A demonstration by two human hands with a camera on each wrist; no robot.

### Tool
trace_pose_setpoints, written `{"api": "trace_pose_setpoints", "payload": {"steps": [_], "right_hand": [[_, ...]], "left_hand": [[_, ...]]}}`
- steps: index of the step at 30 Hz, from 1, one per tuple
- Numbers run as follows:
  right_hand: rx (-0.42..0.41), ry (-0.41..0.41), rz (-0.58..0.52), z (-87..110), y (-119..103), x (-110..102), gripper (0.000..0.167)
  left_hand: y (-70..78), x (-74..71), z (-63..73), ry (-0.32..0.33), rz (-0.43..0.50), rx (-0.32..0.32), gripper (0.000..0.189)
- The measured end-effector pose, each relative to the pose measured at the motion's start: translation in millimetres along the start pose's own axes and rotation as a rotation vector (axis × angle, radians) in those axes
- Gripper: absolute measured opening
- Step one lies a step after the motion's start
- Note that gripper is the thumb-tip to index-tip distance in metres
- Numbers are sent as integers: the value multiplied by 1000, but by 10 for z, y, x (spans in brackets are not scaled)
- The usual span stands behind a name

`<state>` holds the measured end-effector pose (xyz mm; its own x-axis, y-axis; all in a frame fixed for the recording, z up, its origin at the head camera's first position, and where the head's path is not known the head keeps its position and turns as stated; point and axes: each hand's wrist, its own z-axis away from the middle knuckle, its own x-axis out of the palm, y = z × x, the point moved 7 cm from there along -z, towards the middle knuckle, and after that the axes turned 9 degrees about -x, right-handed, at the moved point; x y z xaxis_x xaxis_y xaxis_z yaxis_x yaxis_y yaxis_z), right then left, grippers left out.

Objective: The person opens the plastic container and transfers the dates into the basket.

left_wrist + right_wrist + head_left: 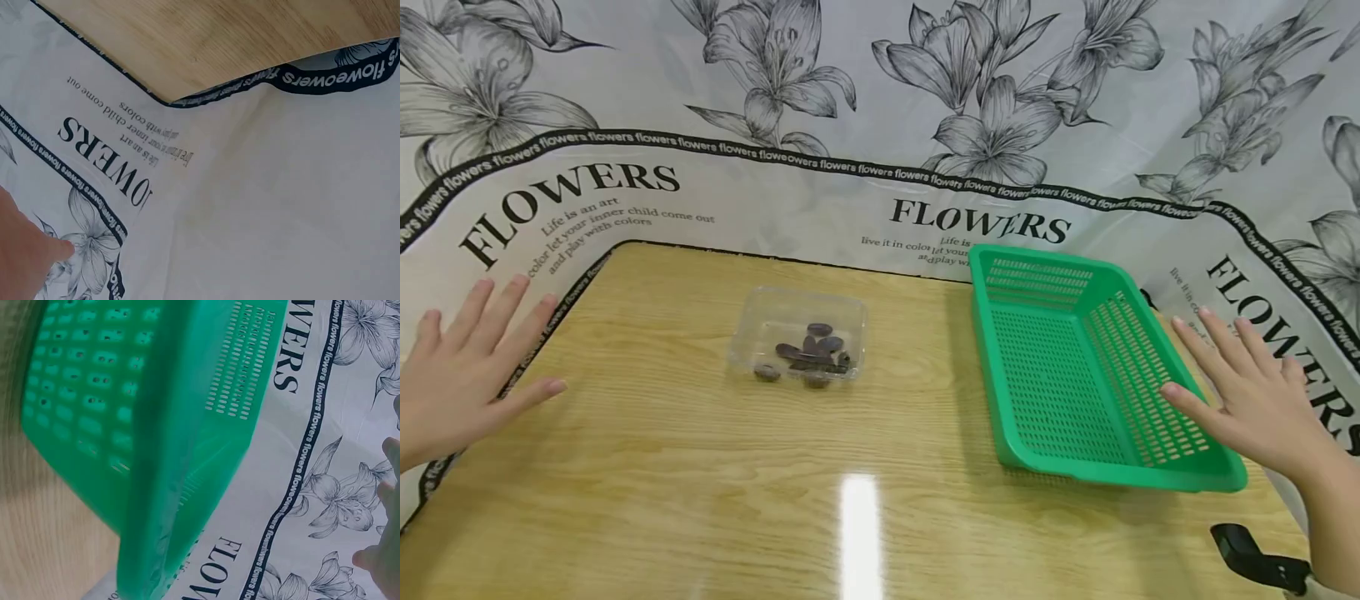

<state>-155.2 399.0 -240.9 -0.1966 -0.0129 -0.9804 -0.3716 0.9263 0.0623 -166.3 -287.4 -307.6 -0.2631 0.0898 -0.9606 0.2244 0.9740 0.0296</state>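
My left hand is held with fingers spread and straight over the left edge of the table, holding nothing. Part of it also shows at the lower left of the left wrist view, where the hand is over the printed cloth. My right hand, fingers straight and spread, is beside the right wall of a green plastic basket and overlaps its rim in the head view. Left of the basket stands a clear plastic box with several dark, oval, grape-like fruits at its front part.
The wooden table carries the box and basket. A white cloth with flower drawings and lettering borders the back and sides. A black strap-like piece is at my right wrist. A bright light reflection crosses the front of the table.
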Motion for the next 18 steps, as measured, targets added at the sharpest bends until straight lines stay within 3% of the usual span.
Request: {"api": "trace_pose_setpoints", "payload": {"steps": [2, 5, 8, 12, 18], "right_hand": [[-43, 50, -45, -35, -46, -47, 78], [-124, 139, -149, -103, -139, -132, 76], [-184, 204, -239, -195, -254, -220, 76], [-225, 242, -312, -350, -441, -319, 72], [-302, 233, -323, -635, -813, -399, 56]], "left_hand": [[20, 1, -16, 27, 34, 8, 86], [89, 37, -58, 34, 190, 27, 82], [188, 149, -96, -58, 430, -11, 75], [334, 388, -101, -245, 756, -132, 65], [562, 663, -186, -343, 1134, -235, 53]]}}
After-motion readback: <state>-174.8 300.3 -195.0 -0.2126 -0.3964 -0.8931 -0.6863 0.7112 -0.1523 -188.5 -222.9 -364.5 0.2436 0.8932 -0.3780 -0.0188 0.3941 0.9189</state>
